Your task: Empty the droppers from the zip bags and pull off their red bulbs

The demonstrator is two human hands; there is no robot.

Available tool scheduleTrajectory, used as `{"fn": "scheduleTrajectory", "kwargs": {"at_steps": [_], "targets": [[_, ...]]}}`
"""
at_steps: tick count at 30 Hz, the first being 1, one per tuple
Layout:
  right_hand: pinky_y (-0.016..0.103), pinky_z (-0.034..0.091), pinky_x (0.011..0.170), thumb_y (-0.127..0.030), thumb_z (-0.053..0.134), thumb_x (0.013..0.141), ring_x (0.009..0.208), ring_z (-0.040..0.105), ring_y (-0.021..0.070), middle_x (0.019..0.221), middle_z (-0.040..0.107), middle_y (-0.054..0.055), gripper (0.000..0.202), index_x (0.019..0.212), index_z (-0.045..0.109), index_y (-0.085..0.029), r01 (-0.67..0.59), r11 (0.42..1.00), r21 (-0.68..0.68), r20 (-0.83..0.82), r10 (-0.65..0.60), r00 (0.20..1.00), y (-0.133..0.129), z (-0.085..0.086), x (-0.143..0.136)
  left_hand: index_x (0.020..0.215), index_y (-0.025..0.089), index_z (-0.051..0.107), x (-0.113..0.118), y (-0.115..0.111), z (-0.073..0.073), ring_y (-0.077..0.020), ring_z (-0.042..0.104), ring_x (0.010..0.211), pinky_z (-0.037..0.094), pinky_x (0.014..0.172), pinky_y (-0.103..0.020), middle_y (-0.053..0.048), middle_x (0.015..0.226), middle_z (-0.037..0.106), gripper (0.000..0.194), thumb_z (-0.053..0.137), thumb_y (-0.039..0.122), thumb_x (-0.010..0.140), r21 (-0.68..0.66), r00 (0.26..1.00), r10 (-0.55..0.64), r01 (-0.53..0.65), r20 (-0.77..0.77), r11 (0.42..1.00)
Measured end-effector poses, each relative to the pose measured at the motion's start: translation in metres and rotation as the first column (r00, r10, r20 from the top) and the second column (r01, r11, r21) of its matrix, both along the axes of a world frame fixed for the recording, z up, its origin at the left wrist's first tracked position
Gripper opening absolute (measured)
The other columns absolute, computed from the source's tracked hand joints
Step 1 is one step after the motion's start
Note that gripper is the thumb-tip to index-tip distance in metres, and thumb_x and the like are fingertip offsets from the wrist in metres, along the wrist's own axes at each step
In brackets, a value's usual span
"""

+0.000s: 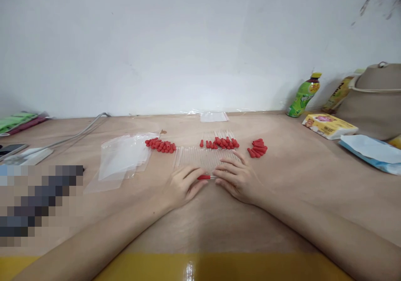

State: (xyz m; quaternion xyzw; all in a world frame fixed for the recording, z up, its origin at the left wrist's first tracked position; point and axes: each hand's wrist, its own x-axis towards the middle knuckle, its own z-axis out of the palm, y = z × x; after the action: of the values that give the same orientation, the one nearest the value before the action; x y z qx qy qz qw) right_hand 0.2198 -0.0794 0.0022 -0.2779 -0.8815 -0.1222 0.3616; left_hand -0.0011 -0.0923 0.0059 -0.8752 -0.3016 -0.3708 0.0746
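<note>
Between thumb and fingers, my left hand (187,185) pinches a red rubber dropper bulb (204,177). My right hand (238,178) grips a thin clear dropper tube (212,177), its end meeting the bulb; how far it sits inside I cannot tell. Just beyond both hands lies a row of clear tubes (197,158) side by side. Red bulbs are heaped at the row's left end (161,145), with more bulbs (226,142) along its far right side. Another small group of red bulbs (258,148) rests beyond my right hand.
Clear plastic bags (122,158) lie spread at left, near a grey cable (78,131). One more small bag (214,117) is by the wall. On the right stand a green bottle (303,96), a tissue pack (328,126), a blue-white packet (371,151) and a beige bag (372,105).
</note>
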Motion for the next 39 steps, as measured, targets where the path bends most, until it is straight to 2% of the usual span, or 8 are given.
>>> {"fn": "scheduleTrajectory", "kwargs": {"at_steps": [2, 6, 12, 15, 23, 30, 39], "targets": [[0.045, 0.029, 0.101, -0.027, 0.052, 0.084, 0.097, 0.056, 0.0180, 0.090, 0.068, 0.001, 0.018, 0.097, 0.064, -0.024, -0.015, 1.000, 0.010, 0.001, 0.015, 1.000, -0.0002, -0.0011, -0.0008, 0.106, 0.019, 0.056, 0.0029, 0.0004, 0.0022, -0.0170, 0.058, 0.088, 0.048, 0.077, -0.032, -0.006, 0.097, 0.062, 0.027, 0.059, 0.029, 0.080, -0.003, 0.998, -0.018, 0.018, -0.065, 1.000], [0.042, 0.032, 0.098, -0.027, 0.053, 0.084, 0.094, 0.056, 0.0174, 0.088, 0.069, 0.000, 0.018, 0.097, 0.064, -0.023, -0.036, 0.999, 0.030, 0.002, 0.036, 0.999, -0.0021, -0.0016, -0.0028, 0.099, 0.018, 0.059, 0.0074, 0.0036, 0.0036, -0.0179, 0.057, 0.093, 0.046, 0.081, -0.033, -0.004, 0.093, 0.066, 0.018, 0.056, 0.026, 0.083, 0.026, 0.994, -0.055, 0.058, -0.099, 0.998], [0.043, 0.033, 0.097, -0.032, 0.054, 0.083, 0.092, 0.058, 0.0174, 0.088, 0.069, 0.001, 0.020, 0.099, 0.063, -0.022, -0.048, 0.998, 0.046, 0.001, 0.048, 0.999, -0.0025, -0.0014, -0.0040, 0.095, 0.017, 0.059, 0.0085, 0.0050, 0.0031, -0.0163, 0.061, 0.088, 0.045, 0.084, -0.034, -0.003, 0.090, 0.069, 0.014, 0.054, 0.022, 0.084, 0.119, 0.993, -0.057, 0.070, -0.108, 0.990], [0.042, 0.036, 0.097, -0.028, 0.053, 0.084, 0.093, 0.059, 0.0174, 0.089, 0.070, 0.001, 0.019, 0.098, 0.063, -0.021, -0.063, 0.996, 0.066, -0.016, 0.064, 0.998, -0.0010, -0.0025, -0.0043, 0.094, 0.017, 0.059, 0.0080, 0.0038, 0.0039, -0.0149, 0.062, 0.087, 0.044, 0.084, -0.033, -0.003, 0.090, 0.069, 0.013, 0.055, 0.022, 0.083, 0.135, 0.993, -0.055, 0.069, -0.109, 0.988], [0.033, 0.045, 0.096, -0.018, 0.049, 0.085, 0.100, 0.060, 0.0152, 0.088, 0.070, 0.004, 0.014, 0.089, 0.063, -0.016, -0.222, 0.974, 0.056, -0.029, 0.223, 0.974, 0.0000, -0.0040, -0.0052, 0.089, 0.018, 0.060, 0.0099, -0.0002, 0.0097, -0.0154, 0.061, 0.097, 0.037, 0.098, -0.034, -0.003, 0.096, 0.069, 0.011, 0.051, 0.019, 0.084, 0.144, 0.983, -0.055, 0.080, -0.175, 0.986], [0.032, 0.047, 0.096, -0.017, 0.051, 0.084, 0.101, 0.060, 0.0162, 0.093, 0.069, 0.008, 0.015, 0.093, 0.063, -0.013, -0.228, 0.969, 0.099, -0.024, 0.231, 0.973, -0.0024, -0.0032, -0.0026, 0.085, 0.018, 0.061, 0.0076, -0.0008, 0.0103, -0.0155, 0.061, 0.098, 0.033, 0.102, -0.037, -0.002, 0.092, 0.070, 0.011, 0.049, 0.018, 0.084, 0.111, 0.980, -0.078, 0.099, -0.182, 0.989], [0.034, 0.048, 0.095, -0.014, 0.053, 0.082, 0.101, 0.060, 0.0159, 0.093, 0.069, 0.007, 0.018, 0.098, 0.062, -0.014, -0.258, 0.953, 0.160, -0.062, 0.271, 0.961, -0.0043, -0.0026, 0.0007, 0.088, 0.019, 0.060, 0.0068, -0.0020, 0.0096, -0.0159, 0.060, 0.100, 0.033, 0.103, -0.038, -0.002, 0.092, 0.070, 0.011, 0.050, 0.018, 0.084, 0.102, 0.981, -0.091, 0.110, -0.174, 0.989]]}}
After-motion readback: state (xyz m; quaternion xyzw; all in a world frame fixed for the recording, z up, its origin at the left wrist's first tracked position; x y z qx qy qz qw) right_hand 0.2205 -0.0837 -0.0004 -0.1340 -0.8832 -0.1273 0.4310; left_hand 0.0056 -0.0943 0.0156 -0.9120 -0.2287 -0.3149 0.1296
